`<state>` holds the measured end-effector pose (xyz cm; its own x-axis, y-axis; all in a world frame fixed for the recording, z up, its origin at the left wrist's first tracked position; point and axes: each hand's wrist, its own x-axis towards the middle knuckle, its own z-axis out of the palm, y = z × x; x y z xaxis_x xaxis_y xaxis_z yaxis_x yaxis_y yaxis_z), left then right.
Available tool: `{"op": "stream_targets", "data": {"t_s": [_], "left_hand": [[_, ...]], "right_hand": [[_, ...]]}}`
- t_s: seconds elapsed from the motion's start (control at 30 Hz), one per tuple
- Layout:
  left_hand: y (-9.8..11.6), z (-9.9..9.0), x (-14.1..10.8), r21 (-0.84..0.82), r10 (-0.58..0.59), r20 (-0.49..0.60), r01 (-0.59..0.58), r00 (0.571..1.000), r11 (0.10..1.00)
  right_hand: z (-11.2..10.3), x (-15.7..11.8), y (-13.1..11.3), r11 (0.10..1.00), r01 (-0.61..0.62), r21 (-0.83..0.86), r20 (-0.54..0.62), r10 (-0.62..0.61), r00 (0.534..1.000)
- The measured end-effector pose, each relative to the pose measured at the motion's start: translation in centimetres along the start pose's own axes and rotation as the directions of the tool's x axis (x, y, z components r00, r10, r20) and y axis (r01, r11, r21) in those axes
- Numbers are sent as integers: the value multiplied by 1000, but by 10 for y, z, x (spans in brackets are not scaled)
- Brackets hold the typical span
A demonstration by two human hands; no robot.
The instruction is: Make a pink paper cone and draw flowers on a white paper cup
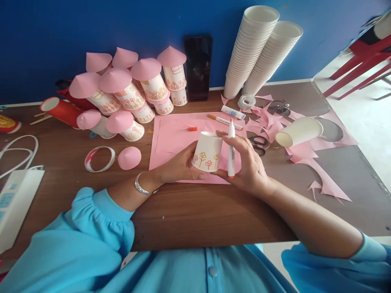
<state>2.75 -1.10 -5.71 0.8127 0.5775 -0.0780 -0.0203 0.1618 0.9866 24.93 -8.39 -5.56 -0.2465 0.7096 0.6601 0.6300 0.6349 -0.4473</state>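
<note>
Between my two hands is a white paper cup [206, 148], held upside down, with orange and red flowers drawn around its lower part. My left hand [183, 162] grips it from the left side. My right hand [247, 160] steadies the cup's right side and also holds a white marker [231, 152], uncapped, with its reddish tip pointing up. Beneath them lies a pink paper sheet [165, 142]. On that sheet rest a red marker cap [192, 128] and another marker with an orange cap [224, 121].
Decorated cups with pink cone roofs [146, 69] stand at the back left, near a black phone [198, 67]. Tall paper cup stacks [252, 49] lean against the blue wall. Pink scraps [328, 179], scissors [258, 144] and a lying cup [301, 131] are right; a tape roll [113, 159] is left.
</note>
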Motion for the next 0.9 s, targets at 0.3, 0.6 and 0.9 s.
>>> {"op": "stream_targets", "data": {"t_s": [0.3, 0.6, 0.9], "left_hand": [[9, 12, 0, 271, 20, -223, 42, 975, 962], [5, 19, -1, 403, 59, -315, 77, 947, 912], [3, 22, -1, 503, 93, -330, 92, 939, 859]], "right_hand": [[-8, 1, -5, 996, 65, -67, -40, -68, 997], [-18, 3, -32, 954, 298, -32, 26, -298, 954], [-11, 1, -33, 932, 347, -109, 62, -342, 938]]}}
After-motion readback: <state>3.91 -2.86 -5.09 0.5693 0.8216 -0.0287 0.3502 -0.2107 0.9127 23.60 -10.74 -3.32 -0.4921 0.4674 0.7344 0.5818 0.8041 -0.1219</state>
